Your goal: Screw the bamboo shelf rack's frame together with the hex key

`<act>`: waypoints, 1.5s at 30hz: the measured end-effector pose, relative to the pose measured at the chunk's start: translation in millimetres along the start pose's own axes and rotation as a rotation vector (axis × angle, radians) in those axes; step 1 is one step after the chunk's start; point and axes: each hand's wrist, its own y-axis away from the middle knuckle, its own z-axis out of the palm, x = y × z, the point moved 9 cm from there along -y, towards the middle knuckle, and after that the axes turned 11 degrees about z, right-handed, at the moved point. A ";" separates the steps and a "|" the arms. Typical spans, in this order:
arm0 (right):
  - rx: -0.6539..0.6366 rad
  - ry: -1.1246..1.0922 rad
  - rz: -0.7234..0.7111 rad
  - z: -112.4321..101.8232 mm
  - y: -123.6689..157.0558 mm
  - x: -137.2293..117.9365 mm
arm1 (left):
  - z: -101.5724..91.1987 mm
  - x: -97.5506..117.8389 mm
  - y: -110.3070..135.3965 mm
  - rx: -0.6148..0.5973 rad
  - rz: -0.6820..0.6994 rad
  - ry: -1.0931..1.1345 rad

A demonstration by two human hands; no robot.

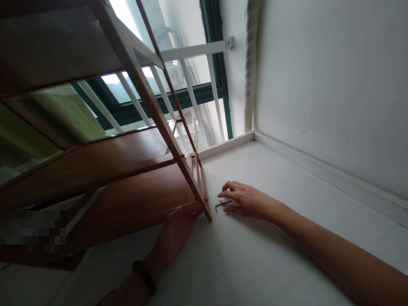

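A wooden shelf unit (pixel 121 178) with brown boards and pale wood frame stands tilted on the white floor. My left hand (pixel 175 233) grips the lower corner of its frame, fingers wrapped under the bottom rail. My right hand (pixel 245 199) reaches across the floor, fingers bent over a small dark hex key (pixel 220 205) that lies on the floor by the frame's foot. The fingertips touch the key, which rests flat on the floor. A dark band sits on my left wrist.
A white wall (pixel 334 85) with a skirting board runs along the right. A window with white bars and a green frame (pixel 204 93) stands behind the shelf. White floor (pixel 255 263) stretches toward me.
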 end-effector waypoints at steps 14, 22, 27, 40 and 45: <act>-0.015 0.024 -0.131 13.6 -0.2 -24.8 | 14.5 -10.4 -4.7 -0.010 -0.055 0.044; -0.126 0.136 -0.032 14.3 0.5 -19.6 | 16.3 -8.8 -3.9 -0.014 -0.051 -0.013; -0.243 0.225 0.117 16.4 9.5 -16.0 | 16.4 -10.4 -3.2 0.013 -0.079 -0.004; -0.230 -0.199 0.107 12.5 10.1 -18.0 | 14.6 -12.8 -4.7 0.003 -0.082 0.026; -0.003 -0.507 0.142 -9.4 1.3 -4.7 | 15.4 -13.1 -5.4 -0.012 -0.075 0.017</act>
